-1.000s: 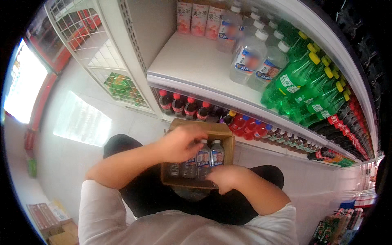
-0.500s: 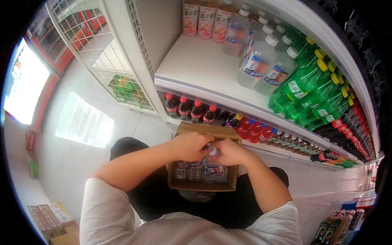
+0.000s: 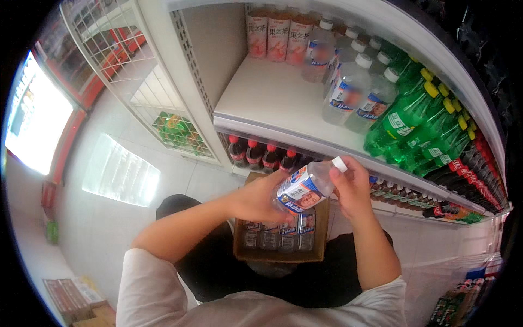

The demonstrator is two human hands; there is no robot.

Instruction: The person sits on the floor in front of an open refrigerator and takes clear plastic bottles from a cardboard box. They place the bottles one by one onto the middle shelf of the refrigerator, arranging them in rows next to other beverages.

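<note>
Beside a white shelf, on a pale floor, held a bottle over the box.
From the head view, gripped the bottle by both ends: wrapped the left hand around its base and pinched near the neck, just under the white cap, with the right hand. Tilted it, cap toward the right, clear of the box between the knees and of more bottles inside. Faced similar bottles and green bottles on the shelf, well apart from the held one. Judging by pose, seemed at the lifting-out step; next, seemed to need a firm two-ended grip and room past the box rim.
</note>
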